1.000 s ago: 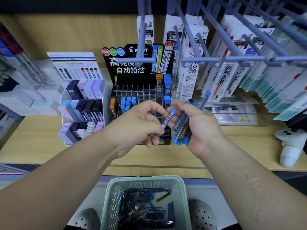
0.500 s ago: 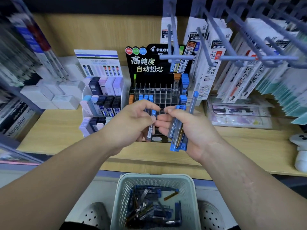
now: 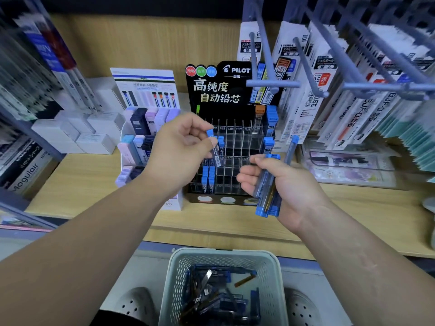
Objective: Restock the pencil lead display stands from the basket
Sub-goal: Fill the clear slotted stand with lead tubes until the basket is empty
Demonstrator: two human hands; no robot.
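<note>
shelf (image 3: 89,175): wooden, runs across the whole view.
stand (image 3: 237,111): black, at mid-shelf, with a clear grid of cells in front. The left columns hold blue-capped tubes, most middle cells are bare, and more blue caps fill the right column.
basket (image 3: 179,290): pale, on the floor below the shelf edge. Many tubes lie in it, so the restock looks far from done.
right hand (image 3: 289,184): fingers curled round a bundle (image 3: 268,189) of tubes, held in front of the grid's right side. One of its tubes sticks up higher than the rest.
left hand (image 3: 179,149): thumb and fingers pinch one tube (image 3: 216,152) near its blue cap. The tube is tilted, cap up, in front of the grid's left columns and above the tubes stored there.
labels (image 3: 231,128): small grade marks on the dividers. The tube's own print is too blurred to read.
step: likely slotting this one tube into a cell.
doing it well:
- Match the tube's grade to a cell label first.
- Turn the tube upright and lead with its lower end.
- Steer it between the dividers without knocking its neighbours.
- Release only once it is seated.
- Keep the bundle off the stand meanwhile.
</note>
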